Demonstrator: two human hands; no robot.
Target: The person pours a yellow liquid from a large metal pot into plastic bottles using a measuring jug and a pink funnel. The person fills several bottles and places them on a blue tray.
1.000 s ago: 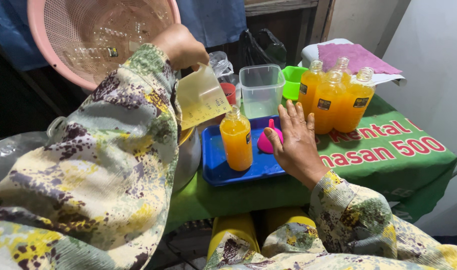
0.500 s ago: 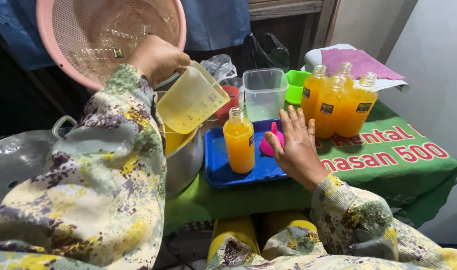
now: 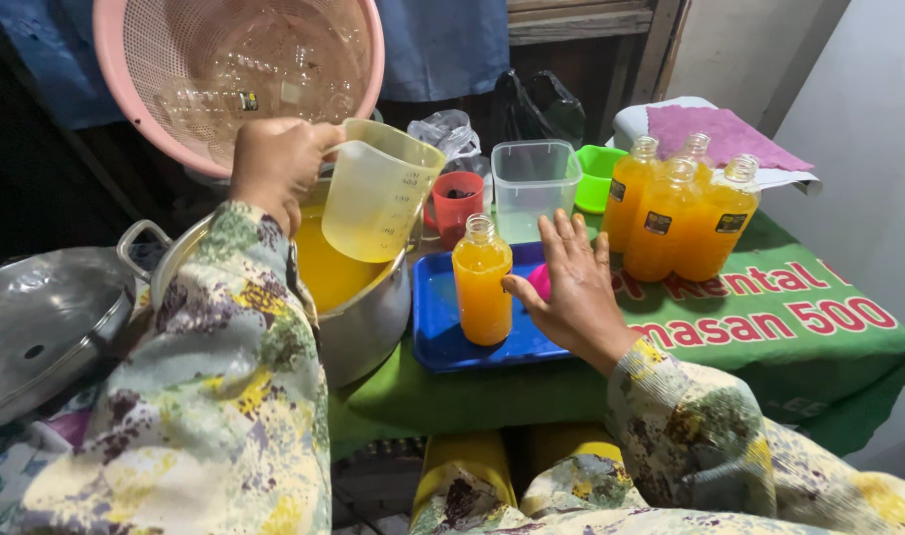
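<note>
1. Left hand [image 3: 274,163] has its fingers wrapped round the handle of a clear measuring jug [image 3: 378,193], held right over the steel pot [image 3: 358,317].
2. Right hand [image 3: 571,292] is flat, fingers spread, on the blue tray [image 3: 437,332] beside the pot, thumb just beside the uncapped bottle [image 3: 482,282].
3. Pot and bottle both hold orange juice; the jug has only a little.

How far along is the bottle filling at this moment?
Done: four filled orange bottles stand uncapped on the green cloth, and a fifth bottle on the blue tray looks full. In hand: the left hand holds the measuring jug over the pot of orange liquid; the right hand rests open beside the bottle. Left: capping; no caps seen.
</note>
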